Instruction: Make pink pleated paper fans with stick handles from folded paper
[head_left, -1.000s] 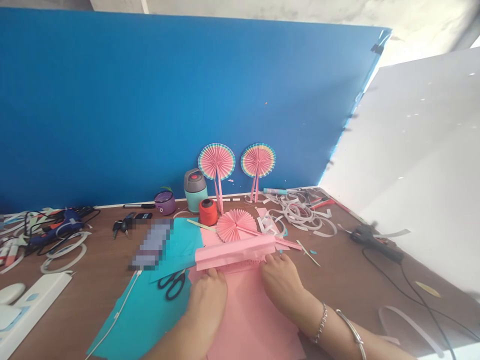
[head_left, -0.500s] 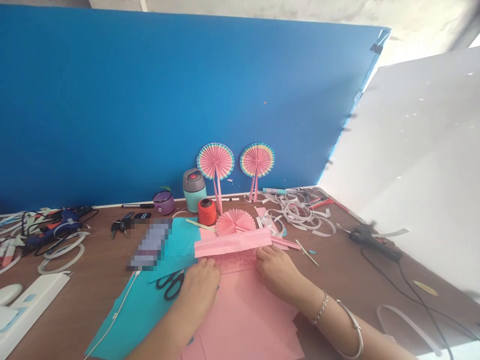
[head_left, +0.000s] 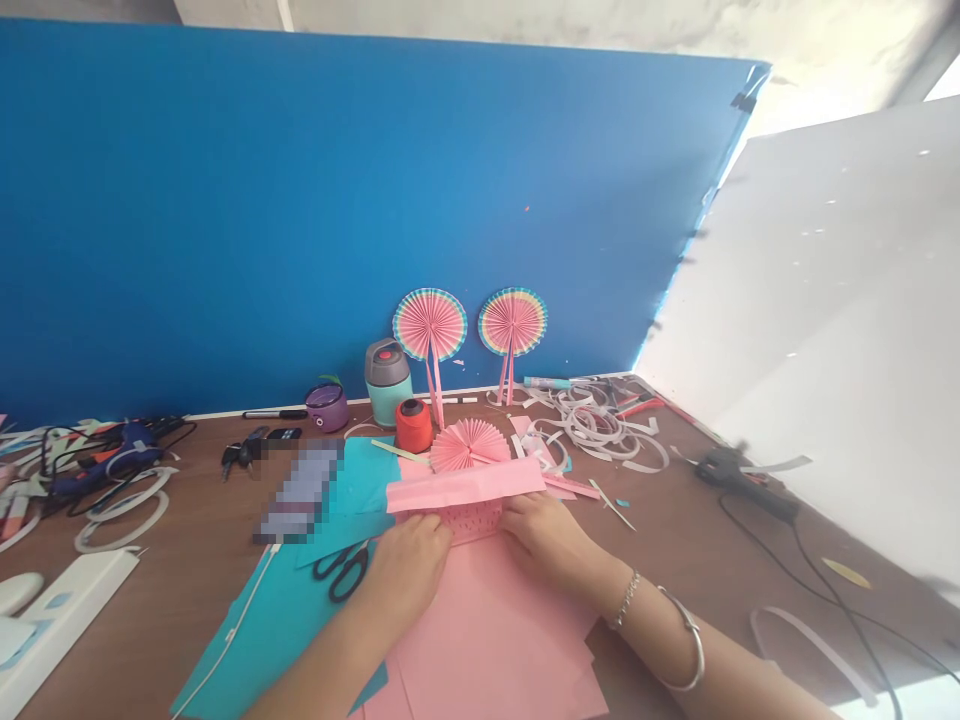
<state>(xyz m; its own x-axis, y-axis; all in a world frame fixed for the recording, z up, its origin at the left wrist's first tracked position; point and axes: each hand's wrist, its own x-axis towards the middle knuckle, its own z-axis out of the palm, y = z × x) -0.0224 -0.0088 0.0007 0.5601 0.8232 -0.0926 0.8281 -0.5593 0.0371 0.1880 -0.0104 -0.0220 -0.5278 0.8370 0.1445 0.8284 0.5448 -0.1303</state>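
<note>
A pink sheet of paper (head_left: 465, 487) with a folded, raised band along its far side lies in front of me, and a darker speckled part (head_left: 474, 518) shows below the band. My left hand (head_left: 412, 560) has its fingers curled and pressed on the left of that near edge. On the right, my right hand (head_left: 544, 535) pinches the same edge with bent fingers; the thumbs are mostly hidden. Larger pink sheets (head_left: 487, 640) lie stacked beneath both hands. Just beyond the band sits a pleated pink paper rosette (head_left: 469, 443), partly covered by it.
Black-handled scissors (head_left: 346, 575) lie on teal paper (head_left: 277, 620) at left, near a blurred phone (head_left: 304, 490). Two round paper fans (head_left: 430, 325) lean against the blue partition. Curled white strips (head_left: 600, 420) and a black glue gun (head_left: 742, 480) are at right; a power strip (head_left: 67, 620) is at left.
Both hands have slid slightly inward toward each other along the paper's near edge. The folded band stays in nearly the same place.
</note>
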